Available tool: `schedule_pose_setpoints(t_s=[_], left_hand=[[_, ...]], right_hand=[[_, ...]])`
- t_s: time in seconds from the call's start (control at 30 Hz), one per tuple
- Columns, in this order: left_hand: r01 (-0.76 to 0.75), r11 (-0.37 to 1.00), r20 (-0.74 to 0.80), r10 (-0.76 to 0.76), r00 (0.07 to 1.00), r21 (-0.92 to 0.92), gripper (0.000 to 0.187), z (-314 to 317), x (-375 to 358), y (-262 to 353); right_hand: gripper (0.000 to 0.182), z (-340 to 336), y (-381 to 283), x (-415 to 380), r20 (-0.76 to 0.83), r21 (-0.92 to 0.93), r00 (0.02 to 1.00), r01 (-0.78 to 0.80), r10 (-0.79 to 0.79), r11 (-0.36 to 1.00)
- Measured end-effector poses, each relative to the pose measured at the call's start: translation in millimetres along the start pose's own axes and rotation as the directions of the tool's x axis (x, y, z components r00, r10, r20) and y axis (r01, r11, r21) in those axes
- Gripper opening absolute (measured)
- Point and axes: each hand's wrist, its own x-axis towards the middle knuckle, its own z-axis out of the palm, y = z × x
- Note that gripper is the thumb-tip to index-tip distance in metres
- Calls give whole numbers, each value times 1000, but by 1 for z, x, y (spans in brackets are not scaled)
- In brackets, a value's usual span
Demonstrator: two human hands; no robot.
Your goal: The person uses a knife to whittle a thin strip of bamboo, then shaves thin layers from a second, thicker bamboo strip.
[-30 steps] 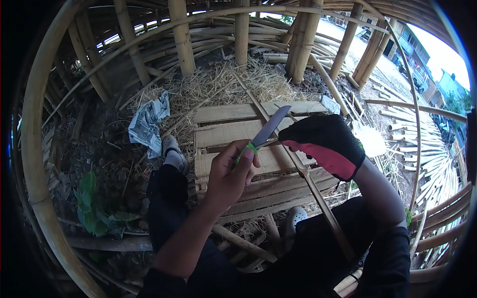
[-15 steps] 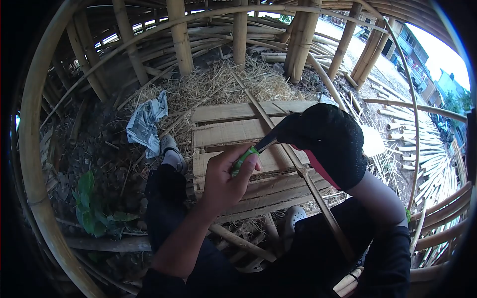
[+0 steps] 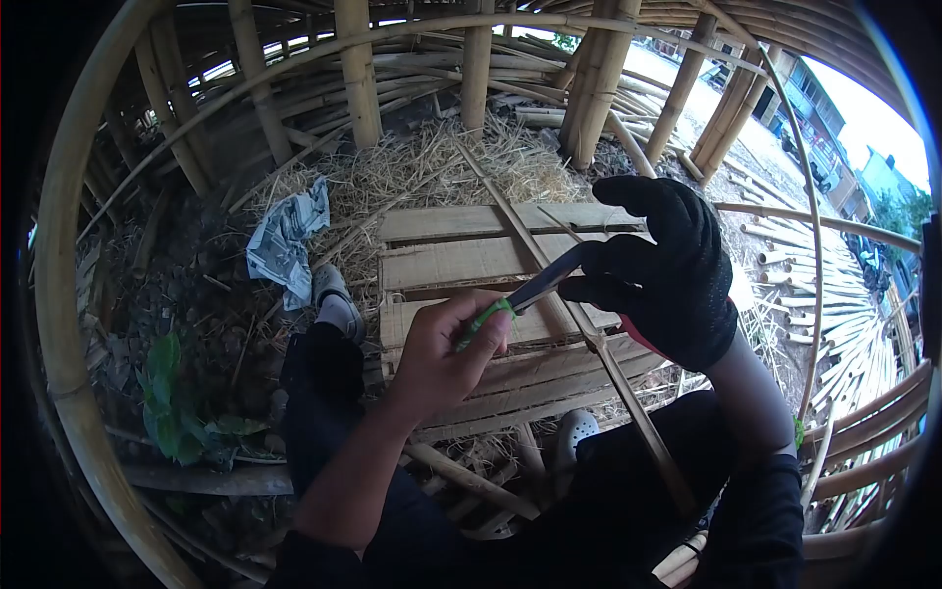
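Note:
My bare left hand [image 3: 453, 346] is closed around the green handle of a knife [image 3: 540, 287]. Its dark blade points up and to the right, over the slatted wooden boards. My right hand [image 3: 662, 270], in a black glove with some red on it, has its fingers parted at the blade's far end. One finger is raised above the blade, and others touch or nearly touch it; the tip is partly hidden there. Below the hands, a long split bamboo strip [image 3: 628, 378] lies slanting across the wooden boards [image 3: 446, 265] and down toward my lap.
Crumpled newspaper [image 3: 287, 240] lies on the ground at left, near my foot. Straw [image 3: 432, 172] covers the ground behind the boards. Upright bamboo posts [image 3: 355, 74] and curved bamboo poles surround me. Many cut bamboo lengths [image 3: 834, 324] are spread out at right.
My gloved right hand has opened from a curl over the blade. Its fingers have spread and lifted, uncovering more of the blade. My left hand has kept its grip on the knife.

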Motion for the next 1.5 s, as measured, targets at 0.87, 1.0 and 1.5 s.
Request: schedule_pose_setpoints(t_s=[0.87,1.0,1.5], left_hand=[[33,944,-24,-27,999,329,26,4,1,6],[-136,895,31,136,990,426,24,-2,4,0],[6,873,58,-39,998,487,23,-8,6,-3]], right_hand=[[38,19,-5,-3,376,477,815,-578,441,662],[36,18,5,-8,259,477,848,-529,463,702],[58,23,9,-7,215,317,974,-138,71,938]])
